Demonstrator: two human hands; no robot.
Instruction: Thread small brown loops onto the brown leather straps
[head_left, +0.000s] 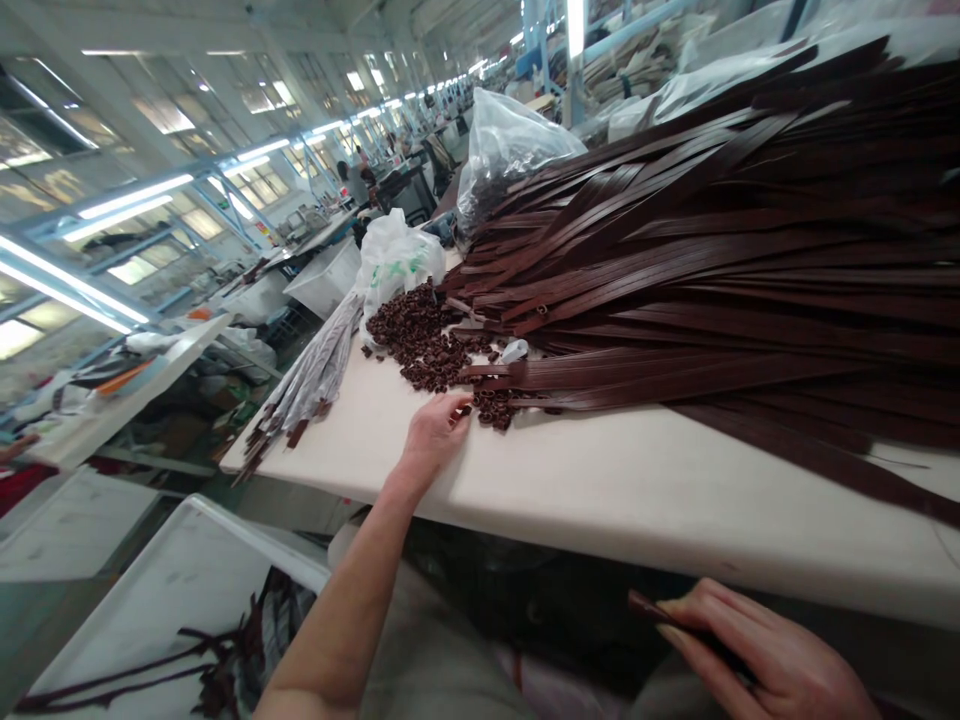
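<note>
My left hand (439, 435) is at the near edge of a pile of small dark brown leather loops (420, 340) on the table. Its thumb and fingers are pinched together around what looks like one small loop, mostly covered by the fingertips. Low at the right, in front of the table edge, my right hand (765, 645) grips a dark brown leather strap (646, 604); one end sticks out past the fingers and the rest is hidden. A big heap of long brown leather straps (712, 260) covers the table's right side, some ends lying beside the loops.
The pale tabletop (600, 465) ends just before my body. Wrapped grey strap bundles (311, 370) lie at its left corner. A white plastic bag (397, 255) and a clear bag (510, 150) stand behind the loops. Below left, a white bin (150, 590) contains dark straps.
</note>
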